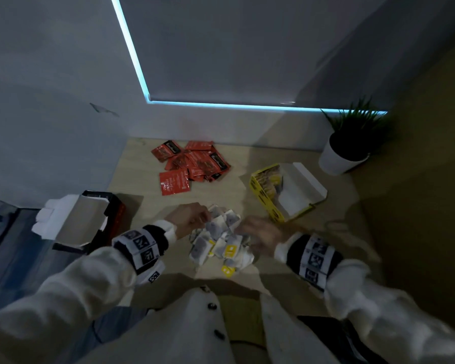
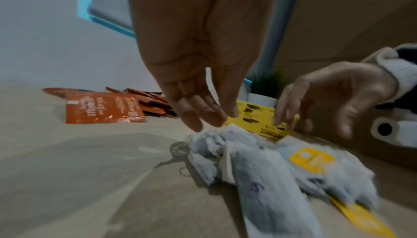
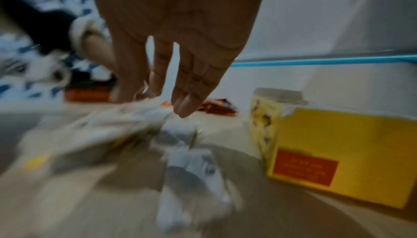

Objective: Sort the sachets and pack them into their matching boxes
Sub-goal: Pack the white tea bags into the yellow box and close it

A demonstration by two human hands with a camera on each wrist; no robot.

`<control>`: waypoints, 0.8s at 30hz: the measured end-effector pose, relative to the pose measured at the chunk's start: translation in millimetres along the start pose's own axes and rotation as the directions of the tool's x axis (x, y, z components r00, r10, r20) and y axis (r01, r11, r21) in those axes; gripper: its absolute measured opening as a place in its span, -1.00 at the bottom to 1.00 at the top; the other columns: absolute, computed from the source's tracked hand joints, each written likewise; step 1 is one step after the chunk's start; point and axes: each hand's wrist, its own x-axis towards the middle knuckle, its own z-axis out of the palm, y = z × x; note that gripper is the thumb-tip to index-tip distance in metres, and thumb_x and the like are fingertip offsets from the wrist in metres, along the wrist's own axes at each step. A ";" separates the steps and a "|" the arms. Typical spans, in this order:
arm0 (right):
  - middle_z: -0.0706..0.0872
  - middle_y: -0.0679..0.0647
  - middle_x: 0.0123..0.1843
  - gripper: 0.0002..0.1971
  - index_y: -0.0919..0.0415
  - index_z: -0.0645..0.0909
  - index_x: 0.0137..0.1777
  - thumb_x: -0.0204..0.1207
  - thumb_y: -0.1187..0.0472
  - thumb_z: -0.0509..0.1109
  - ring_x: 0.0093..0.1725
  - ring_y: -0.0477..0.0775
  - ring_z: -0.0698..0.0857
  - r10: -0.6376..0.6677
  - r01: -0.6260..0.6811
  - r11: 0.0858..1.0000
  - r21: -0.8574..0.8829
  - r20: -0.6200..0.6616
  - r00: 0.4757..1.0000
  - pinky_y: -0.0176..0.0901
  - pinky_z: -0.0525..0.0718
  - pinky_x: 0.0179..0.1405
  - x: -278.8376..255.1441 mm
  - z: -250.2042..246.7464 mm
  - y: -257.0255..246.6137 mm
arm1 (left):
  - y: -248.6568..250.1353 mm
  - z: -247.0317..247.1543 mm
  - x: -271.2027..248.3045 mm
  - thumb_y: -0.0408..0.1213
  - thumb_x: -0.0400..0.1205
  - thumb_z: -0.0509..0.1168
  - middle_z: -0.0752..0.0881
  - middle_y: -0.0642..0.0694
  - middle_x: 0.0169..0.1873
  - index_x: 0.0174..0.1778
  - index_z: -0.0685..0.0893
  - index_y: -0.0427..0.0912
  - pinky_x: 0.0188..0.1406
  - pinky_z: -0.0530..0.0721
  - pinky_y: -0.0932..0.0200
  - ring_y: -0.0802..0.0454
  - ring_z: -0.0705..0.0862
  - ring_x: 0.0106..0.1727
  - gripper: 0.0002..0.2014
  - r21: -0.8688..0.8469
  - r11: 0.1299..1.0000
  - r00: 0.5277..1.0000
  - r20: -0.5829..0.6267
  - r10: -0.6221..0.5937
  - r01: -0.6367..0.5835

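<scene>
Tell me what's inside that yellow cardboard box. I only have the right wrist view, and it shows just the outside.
Observer: The head view shows the yellow cardboard box open, with a row of packed tea bags at its far end.
Operator: Is there a box for the red foil sachets?
Observer: Yes, an open black and red carton stands left of the left hand, and no sachets show inside it.
Operator: Is that hand holding anything?
Observer: No. In the left wrist view its fingers are straight above the pile of white paper tea bags.
</scene>
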 end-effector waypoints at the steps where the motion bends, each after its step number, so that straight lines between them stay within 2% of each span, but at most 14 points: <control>1: 0.40 0.39 0.45 -0.41 0.31 0.37 0.46 0.43 0.24 0.42 0.45 0.33 0.42 -0.041 0.046 0.998 -0.040 0.122 0.992 0.15 0.45 0.38 -3.3 11.6 -5.4 | 1.9 3.3 -0.9 -0.37 0.61 0.26 0.64 -0.01 -0.05 0.15 0.63 -0.24 0.10 0.50 0.17 -0.10 0.63 0.14 -0.79 0.097 0.995 1.000 -0.008 0.009 -0.008; 3: 0.07 0.22 0.63 -0.20 0.13 0.07 0.59 0.44 0.09 0.44 0.62 0.24 0.06 0.048 0.027 0.973 -0.231 0.313 0.949 0.19 0.20 0.51 -5.5 30.5 -4.6 | -0.8 10.5 -5.4 -0.23 0.56 0.34 0.59 -0.19 0.13 0.17 0.58 -0.25 0.05 0.48 0.11 -0.18 0.60 0.16 -0.71 0.286 0.956 0.998 0.023 0.061 -0.065; 5: 0.02 0.17 0.65 -0.20 0.09 0.02 0.59 0.46 0.14 0.41 0.63 0.25 0.03 0.081 0.024 0.945 -0.326 0.304 0.949 0.24 0.23 0.51 -2.8 36.5 -3.0 | -2.8 17.9 -11.8 -0.23 0.42 0.46 0.59 -0.23 0.13 0.15 0.59 -0.24 -0.01 0.55 0.11 -0.19 0.62 0.12 -0.60 0.380 0.911 0.987 0.056 0.151 -0.161; 7: 0.34 0.34 0.52 -0.31 0.22 0.28 0.49 0.37 0.28 0.45 0.50 0.32 0.31 -0.005 0.067 0.960 -0.271 0.223 0.975 0.25 0.49 0.33 2.6 45.3 1.9 | -3.7 25.9 -15.1 -0.25 0.05 0.64 0.66 -0.18 -0.05 0.02 0.61 -0.14 -0.34 0.67 0.23 -0.14 0.69 -0.08 -0.39 0.456 0.841 0.956 0.146 0.253 -0.292; 8: 0.55 0.39 0.33 -0.39 0.28 0.45 0.35 0.26 0.32 0.51 0.34 0.31 0.45 -0.010 0.059 0.970 -0.235 0.207 0.978 0.19 0.65 0.15 5.3 45.6 2.5 | -9.3 31.6 -13.3 -0.23 -0.08 0.66 0.64 -0.13 -0.09 -0.01 0.55 -0.08 -0.46 0.67 0.27 -0.11 0.66 -0.12 -0.29 0.500 0.809 0.951 0.177 0.253 -0.308; 9: 0.67 0.37 0.15 -0.48 0.31 0.56 0.20 0.20 0.34 0.55 0.21 0.25 0.50 -0.029 0.053 0.981 -0.188 0.128 0.991 0.02 0.72 0.02 9.5 46.3 4.7 | -13.1 34.0 -11.0 -0.21 -0.13 0.66 0.61 -0.10 -0.09 -0.01 0.49 -0.04 -0.49 0.68 0.28 -0.08 0.61 -0.10 -0.24 0.525 0.788 0.947 0.179 0.266 -0.320; 10: 0.70 0.33 0.11 -0.58 0.33 0.60 0.14 0.26 0.34 0.54 0.18 0.20 0.50 0.008 0.002 0.992 -0.129 0.079 0.997 -0.15 0.68 0.04 10.8 41.4 2.9 | -15.6 35.9 -9.4 -0.19 -0.13 0.66 0.63 -0.08 -0.09 -0.01 0.45 -0.02 -0.47 0.70 0.27 -0.06 0.62 -0.09 -0.22 0.536 0.773 0.940 0.181 0.288 -0.340; 11: 0.67 0.29 0.17 -0.68 0.34 0.61 0.16 0.40 0.33 0.44 0.22 0.18 0.50 0.046 -0.044 0.994 -0.104 0.015 0.999 -0.20 0.56 0.10 10.5 32.7 -3.5 | -16.9 36.7 -8.9 -0.17 -0.13 0.67 0.69 -0.06 -0.14 -0.02 0.45 -0.01 -0.46 0.70 0.27 -0.04 0.67 -0.12 -0.22 0.535 0.763 0.931 0.189 0.311 -0.363; 13: 0.61 0.24 0.27 -0.72 0.34 0.58 0.23 0.55 0.29 0.27 0.28 0.17 0.54 0.116 -0.115 0.992 -0.047 0.017 0.993 -0.19 0.41 0.17 12.1 27.9 0.0 | -16.6 33.9 -8.4 -0.13 -0.15 0.68 0.75 0.00 -0.28 -0.12 0.55 0.01 -0.49 0.69 0.29 0.01 0.74 -0.25 -0.31 0.538 0.736 0.911 0.216 0.352 -0.412; 15: 0.62 0.25 0.24 -0.73 0.36 0.60 0.19 0.52 0.30 0.29 0.21 0.20 0.60 0.153 -0.152 0.987 0.059 -0.014 0.988 -0.18 0.44 0.15 12.1 23.6 2.2 | -13.9 25.4 -9.7 -0.02 -0.07 0.63 0.71 0.05 -0.37 -0.33 0.67 0.05 -0.52 0.63 0.34 0.06 0.71 -0.33 -0.56 0.546 0.729 0.910 0.200 0.364 -0.412; 17: 0.69 0.29 0.09 -0.68 0.35 0.64 0.07 0.41 0.14 0.33 0.04 0.22 0.67 0.210 -0.195 0.963 0.184 -0.062 0.976 -0.09 0.59 0.05 13.5 23.8 5.9 | -14.6 16.7 -12.2 0.07 0.07 0.43 0.68 0.06 -0.42 -0.43 0.67 0.03 -0.56 0.56 0.40 0.12 0.60 -0.29 -0.74 0.518 0.766 0.912 0.073 0.404 -0.381; 19: 0.71 0.35 -0.15 -0.64 0.35 0.65 -0.10 0.32 0.04 0.29 -0.17 0.15 0.66 0.279 -0.219 0.904 0.367 -0.117 0.953 -0.10 0.58 -0.17 16.6 24.4 12.5 | -13.3 6.6 -17.2 -0.01 0.20 0.34 0.71 -0.07 -0.31 -0.35 0.69 -0.09 -0.43 0.62 0.31 0.04 0.52 -0.16 -0.74 0.357 0.872 0.931 -0.017 0.364 -0.335; 21: 0.55 0.25 -0.40 -0.82 0.19 0.55 -0.29 0.35 0.08 0.37 -0.32 -0.02 0.54 0.347 -0.229 0.823 0.519 -0.141 0.927 -0.22 0.44 -0.32 16.5 15.1 15.2 | -11.5 -5.1 -21.0 -0.05 0.39 0.27 0.68 -0.20 -0.10 -0.16 0.69 -0.25 -0.17 0.60 0.16 -0.12 0.58 -0.05 -0.67 0.131 0.957 0.953 -0.127 0.276 -0.259; 24: 0.40 0.01 -0.51 -0.67 0.12 0.36 -0.40 0.48 0.40 0.39 -0.53 -0.33 0.47 0.458 -0.192 0.620 0.761 -0.153 0.875 -0.45 0.42 -0.47 18.5 -0.7 18.2 | -6.2 -20.9 -21.9 -0.28 0.53 0.37 0.65 -0.19 -0.18 -0.17 0.58 -0.18 -0.21 0.61 0.21 -0.03 0.67 -0.24 -0.91 -0.246 0.966 0.988 -0.151 0.045 -0.082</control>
